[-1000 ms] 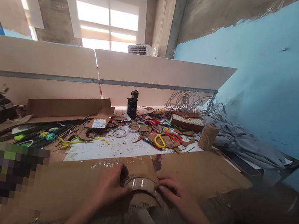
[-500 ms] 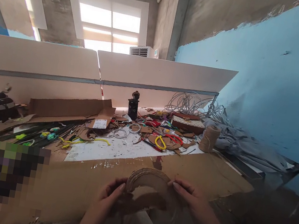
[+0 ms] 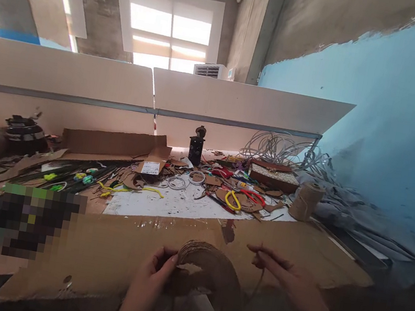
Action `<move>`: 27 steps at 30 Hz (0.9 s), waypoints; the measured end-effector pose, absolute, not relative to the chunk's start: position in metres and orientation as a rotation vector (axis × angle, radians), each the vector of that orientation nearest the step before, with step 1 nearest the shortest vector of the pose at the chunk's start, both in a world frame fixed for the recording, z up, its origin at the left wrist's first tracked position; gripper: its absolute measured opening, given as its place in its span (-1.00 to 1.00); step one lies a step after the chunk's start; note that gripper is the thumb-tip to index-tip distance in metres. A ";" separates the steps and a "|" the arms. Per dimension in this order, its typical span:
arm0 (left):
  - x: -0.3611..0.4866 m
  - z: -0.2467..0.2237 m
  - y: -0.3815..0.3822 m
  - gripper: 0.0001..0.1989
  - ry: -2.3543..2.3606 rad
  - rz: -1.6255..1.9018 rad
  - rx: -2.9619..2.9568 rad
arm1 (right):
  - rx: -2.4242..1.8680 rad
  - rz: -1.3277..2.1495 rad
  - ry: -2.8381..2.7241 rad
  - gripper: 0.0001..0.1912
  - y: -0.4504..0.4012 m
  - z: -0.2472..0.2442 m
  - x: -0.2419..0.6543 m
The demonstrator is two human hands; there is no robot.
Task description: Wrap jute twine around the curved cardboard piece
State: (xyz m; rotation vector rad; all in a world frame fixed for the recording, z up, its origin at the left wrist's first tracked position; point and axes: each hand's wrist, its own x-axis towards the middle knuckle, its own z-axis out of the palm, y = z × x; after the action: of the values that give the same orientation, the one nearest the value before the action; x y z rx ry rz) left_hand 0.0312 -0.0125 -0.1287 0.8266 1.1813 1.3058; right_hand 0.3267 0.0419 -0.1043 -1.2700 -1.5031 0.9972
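Note:
My left hand (image 3: 154,269) is closed on the left side of a curved cardboard ring (image 3: 210,254), thumb on top. Brown twine is wound in close turns around the ring's upper part. Off to the right, my right hand (image 3: 279,271) pinches a strand of twine (image 3: 260,280) between thumb and fingers, apart from the ring. The strand hangs below the fingertips; its lower run is lost in shadow. Both hands are over the near edge of a flat cardboard sheet (image 3: 114,262). A spool of twine (image 3: 306,201) stands upright behind the right hand.
Beyond the sheet lie yellow and red tool handles (image 3: 233,200), a ring of white wire (image 3: 177,183) and cardboard scraps. A black bottle (image 3: 196,145), a patterned bag (image 3: 273,176) and coiled cable (image 3: 268,145) sit farther back, before a white partition (image 3: 248,101). Grey cloth (image 3: 372,215) is at right.
My right hand has moved away from the ring to the right, drawing out the twine strand. My left hand still grips the ring, which sits slightly lower. The whole view has shifted.

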 end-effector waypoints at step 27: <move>0.037 -0.149 0.001 -0.52 1.051 1.311 0.605 | -0.958 0.564 -2.450 -0.89 0.038 -0.077 0.215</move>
State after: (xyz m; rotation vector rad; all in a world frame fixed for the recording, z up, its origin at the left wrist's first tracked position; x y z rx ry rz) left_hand 0.0375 0.0008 -0.1486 0.6050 1.0508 1.3114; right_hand 0.2147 0.0382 -0.0769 -0.9579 -2.4497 0.5637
